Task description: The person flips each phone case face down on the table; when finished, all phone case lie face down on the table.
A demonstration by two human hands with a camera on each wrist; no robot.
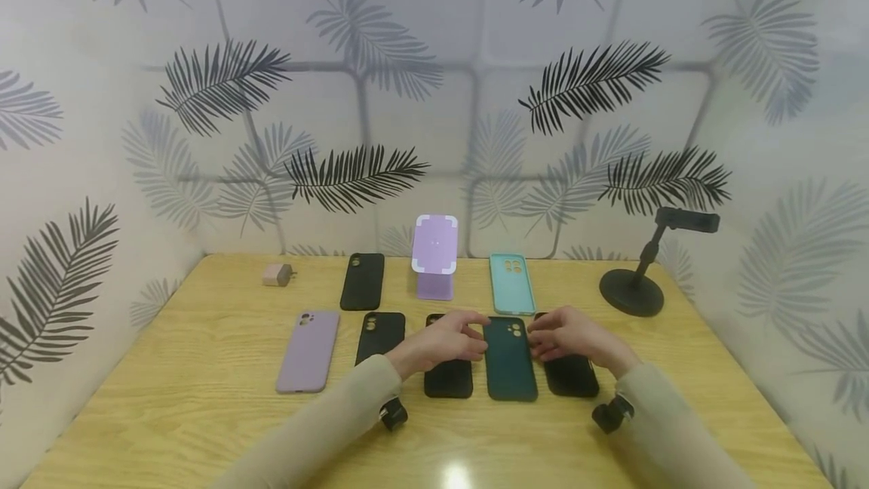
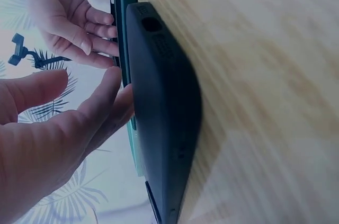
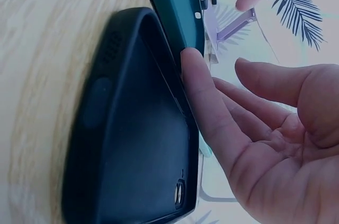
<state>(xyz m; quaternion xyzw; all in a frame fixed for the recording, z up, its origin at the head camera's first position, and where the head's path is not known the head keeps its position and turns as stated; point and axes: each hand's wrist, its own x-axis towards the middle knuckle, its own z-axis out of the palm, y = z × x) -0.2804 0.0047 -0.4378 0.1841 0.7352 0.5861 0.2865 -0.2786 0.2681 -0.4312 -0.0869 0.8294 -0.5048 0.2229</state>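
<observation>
A dark green phone case [image 1: 511,368] lies on the table between my two hands. My left hand [image 1: 444,339] is over the black phone case [image 1: 448,383] left of it, fingers loosely extended and fingertips at the green case's left edge. My right hand [image 1: 573,332] reaches over another black phone case [image 1: 573,379], its fingertips at the green case's right edge. In the right wrist view this black case [image 3: 148,128] lies with its hollow inside up, and the index fingertip meets the green case [image 3: 177,12]. Neither hand grips anything; thumbs stand apart from the fingers.
Further left lie a black case [image 1: 383,330] and a lilac case [image 1: 308,353]. Behind are another black case [image 1: 363,281], a lilac phone stand [image 1: 434,285], a light turquoise case [image 1: 512,285], a charger plug [image 1: 278,275] and a black stand [image 1: 631,293] near the wall.
</observation>
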